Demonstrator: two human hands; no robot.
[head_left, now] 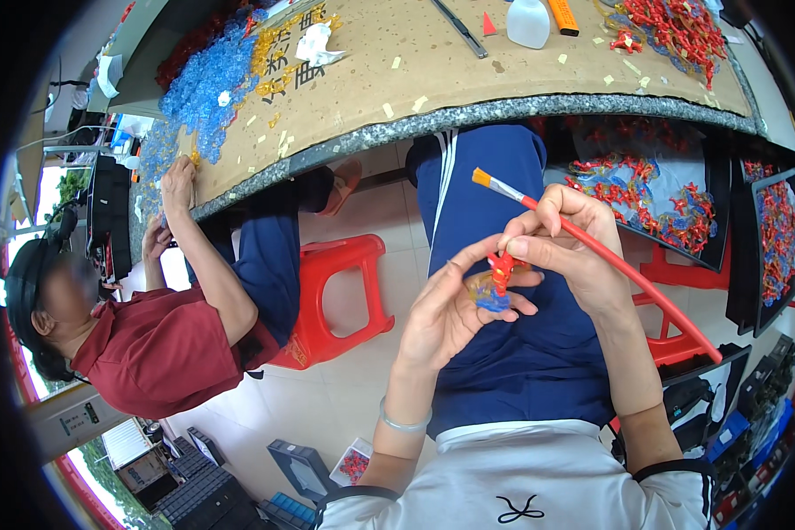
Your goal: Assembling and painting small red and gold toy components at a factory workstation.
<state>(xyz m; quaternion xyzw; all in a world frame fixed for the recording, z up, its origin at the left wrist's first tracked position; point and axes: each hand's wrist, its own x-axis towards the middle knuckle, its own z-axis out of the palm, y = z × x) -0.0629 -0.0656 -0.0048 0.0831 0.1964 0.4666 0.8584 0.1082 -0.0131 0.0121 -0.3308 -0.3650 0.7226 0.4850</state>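
Above my lap, my left hand (pixel 446 309) cups a small red plastic figurine (pixel 501 272) with a clear blue and yellowish base. My right hand (pixel 574 243) has its thumb and fingertips at the figurine's top. The same hand grips a paintbrush (pixel 632 269); its long red handle slants down to the right, and the orange bristles point up and left. Where exactly the right fingertips meet the figurine is partly hidden by the fingers.
A cardboard-covered table (pixel 362 88) is ahead, with blue pieces (pixel 208 84) and red figurines (pixel 671 31) heaped on it. A white bottle (pixel 528 24) stands there. Figurine trays (pixel 711 247) sit at right. A co-worker in a red shirt (pixel 172 344) works at left, near a red stool (pixel 344 291).
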